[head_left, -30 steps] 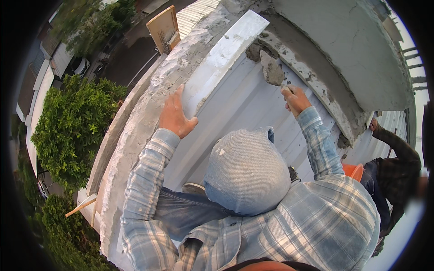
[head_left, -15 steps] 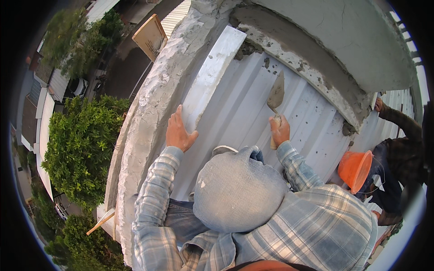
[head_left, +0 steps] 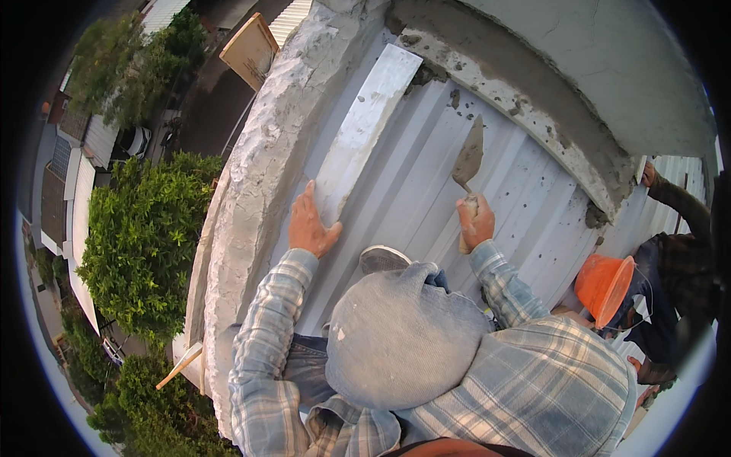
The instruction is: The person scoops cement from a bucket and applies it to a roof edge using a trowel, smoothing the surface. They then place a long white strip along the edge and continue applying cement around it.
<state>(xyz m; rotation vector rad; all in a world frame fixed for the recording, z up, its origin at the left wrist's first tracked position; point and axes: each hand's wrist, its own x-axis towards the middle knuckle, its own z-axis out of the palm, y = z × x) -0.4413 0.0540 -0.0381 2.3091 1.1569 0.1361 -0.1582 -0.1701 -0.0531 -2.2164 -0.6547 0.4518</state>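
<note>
My left hand (head_left: 313, 223) grips the near end of a long, flat, whitish board (head_left: 367, 126), thumb on one side and fingers on the other. The board lies lengthwise on a pale ribbed metal sheet (head_left: 415, 202), beside a rough concrete wall edge. In my right hand (head_left: 477, 220) is a pointing trowel (head_left: 469, 158), held by its handle with the fingers wrapped round it. Its mortar-grey blade points away from me, over the sheet. Past the board's far end runs a curved concrete ledge (head_left: 525, 114) with wet-looking mortar along it.
At the right a co-worker's hand (head_left: 649, 174) touches the ledge's end. An orange bucket (head_left: 605, 289) stands near that person's legs. Mortar crumbs dot the sheet. On the left, the rough wall (head_left: 255, 179) borders a drop to trees (head_left: 145, 244) and a street.
The view has shifted slightly, so the scene sits a little lower and to the right. Both hands keep their holds on board and trowel, with little other visible movement.
</note>
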